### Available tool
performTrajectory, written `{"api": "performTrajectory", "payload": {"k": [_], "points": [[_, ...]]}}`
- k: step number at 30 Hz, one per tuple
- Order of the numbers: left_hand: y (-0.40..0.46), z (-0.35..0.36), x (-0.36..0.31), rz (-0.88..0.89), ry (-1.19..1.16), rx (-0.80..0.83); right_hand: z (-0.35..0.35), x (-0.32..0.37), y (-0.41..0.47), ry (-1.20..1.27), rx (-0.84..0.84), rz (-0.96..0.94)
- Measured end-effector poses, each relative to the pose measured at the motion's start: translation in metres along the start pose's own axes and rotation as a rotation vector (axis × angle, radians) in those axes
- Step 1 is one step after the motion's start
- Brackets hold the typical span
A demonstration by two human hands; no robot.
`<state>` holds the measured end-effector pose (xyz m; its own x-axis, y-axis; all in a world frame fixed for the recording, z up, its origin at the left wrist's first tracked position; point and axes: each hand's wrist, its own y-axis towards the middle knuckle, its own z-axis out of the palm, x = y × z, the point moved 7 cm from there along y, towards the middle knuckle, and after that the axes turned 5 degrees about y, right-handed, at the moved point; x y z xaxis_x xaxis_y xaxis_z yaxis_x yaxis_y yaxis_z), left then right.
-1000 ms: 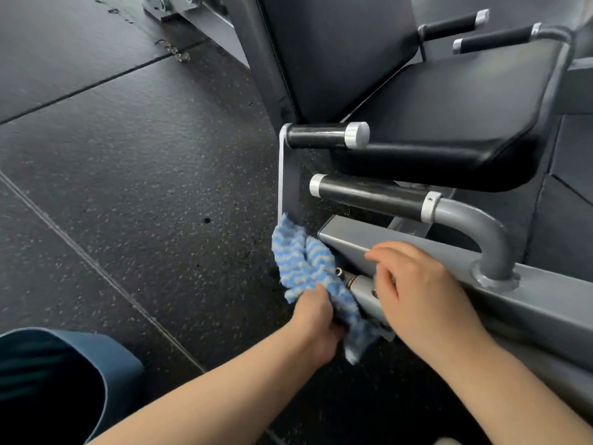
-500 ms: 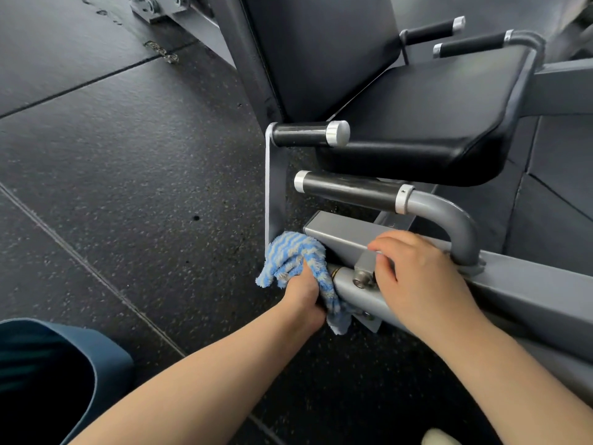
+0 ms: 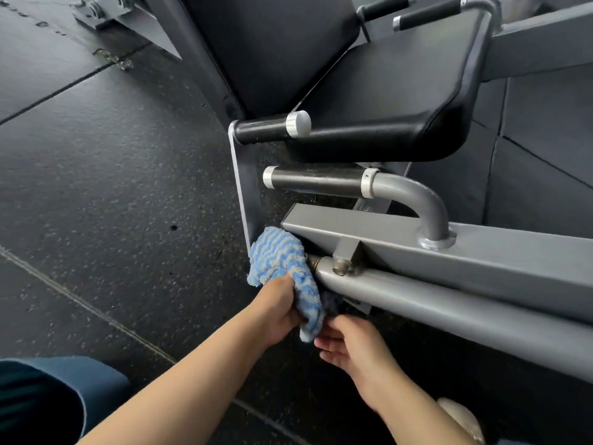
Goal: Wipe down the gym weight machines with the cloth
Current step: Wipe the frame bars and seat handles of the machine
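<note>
A blue-and-white striped cloth (image 3: 282, 268) is bunched against the end of the machine's grey round tube (image 3: 417, 300), just below the grey square beam (image 3: 385, 242). My left hand (image 3: 279, 308) grips the cloth from below and behind. My right hand (image 3: 353, 348) is under the round tube, fingers loosely bent, its fingertips touching the hanging lower end of the cloth. Whether it pinches the cloth I cannot tell. Above are the black seat pad (image 3: 401, 91) and two black-gripped handles (image 3: 272, 126).
A curved grey handle (image 3: 410, 194) with a black grip rises from the square beam. Dark speckled rubber floor (image 3: 112, 171) lies to the left. My knee in blue trousers (image 3: 48, 396) is at the bottom left, a light shoe (image 3: 462, 419) at the bottom right.
My right hand has left the top of the square beam and dropped below the round tube to the cloth's lower end. My left hand still holds the cloth at the tube's end.
</note>
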<state>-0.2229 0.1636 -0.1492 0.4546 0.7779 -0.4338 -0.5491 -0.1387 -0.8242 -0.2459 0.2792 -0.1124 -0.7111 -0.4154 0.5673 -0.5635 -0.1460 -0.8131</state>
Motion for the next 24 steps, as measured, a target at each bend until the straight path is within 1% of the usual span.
{"api": "performTrajectory", "payload": {"k": [1, 2, 3, 4, 5, 6, 8, 9, 10, 11, 12, 13, 14, 15, 17, 19, 21, 24], "points": [[-0.008, 0.003, -0.005, 0.024, 0.014, 0.004, 0.005, -0.008, 0.002, 0.286, 0.062, 0.131], [-0.013, 0.004, -0.007, 0.033, 0.032, -0.01, 0.01, -0.01, 0.002, 0.509, 0.108, 0.209], [-0.018, 0.006, -0.009, 0.038, 0.055, -0.022, 0.014, -0.01, 0.005, 0.661, 0.144, 0.234], [-0.02, 0.007, -0.009, 0.053, 0.096, -0.046, 0.018, -0.009, 0.006, 0.743, 0.179, 0.227], [-0.019, 0.004, -0.012, 0.086, 0.158, -0.105, 0.022, -0.009, 0.009, 0.786, 0.189, 0.201], [-0.018, -0.003, -0.016, 0.142, 0.219, -0.198, 0.025, -0.009, 0.011, 0.815, 0.179, 0.177], [-0.026, -0.021, -0.03, 0.313, 0.35, -0.457, 0.028, -0.008, 0.014, 0.876, 0.14, 0.142], [-0.035, -0.03, -0.041, 0.449, 0.425, -0.603, 0.027, -0.007, 0.015, 0.92, 0.119, 0.133], [-0.047, -0.031, -0.055, 0.634, 0.517, -0.707, 0.025, -0.007, 0.017, 0.983, 0.09, 0.131], [-0.055, -0.026, -0.065, 0.818, 0.617, -0.738, 0.02, -0.007, 0.02, 1.045, 0.053, 0.13], [-0.057, -0.017, -0.069, 0.954, 0.72, -0.687, 0.014, -0.008, 0.022, 1.098, 0.017, 0.131], [-0.054, -0.006, -0.069, 1.004, 0.826, -0.576, 0.01, -0.008, 0.026, 1.136, -0.011, 0.137], [-0.048, 0.003, -0.065, 0.989, 0.927, -0.459, 0.007, -0.009, 0.029, 1.16, -0.024, 0.15], [-0.043, 0.01, -0.06, 0.974, 1.034, -0.387, 0.006, -0.009, 0.033, 1.181, -0.026, 0.165], [-0.042, 0.017, -0.054, 1.005, 1.2, -0.336, 0.01, -0.004, 0.04, 1.23, 0.03, 0.178], [-0.043, 0.021, -0.058, 1.026, 1.317, -0.305, 0.018, 0.007, 0.043, 1.269, 0.155, 0.126], [-0.039, 0.026, -0.063, 0.983, 1.418, -0.249, 0.023, 0.017, 0.041, 1.291, 0.278, 0.087], [-0.028, 0.035, -0.071, 0.886, 1.51, -0.185, 0.025, 0.024, 0.04, 1.318, 0.357, 0.075]]}}
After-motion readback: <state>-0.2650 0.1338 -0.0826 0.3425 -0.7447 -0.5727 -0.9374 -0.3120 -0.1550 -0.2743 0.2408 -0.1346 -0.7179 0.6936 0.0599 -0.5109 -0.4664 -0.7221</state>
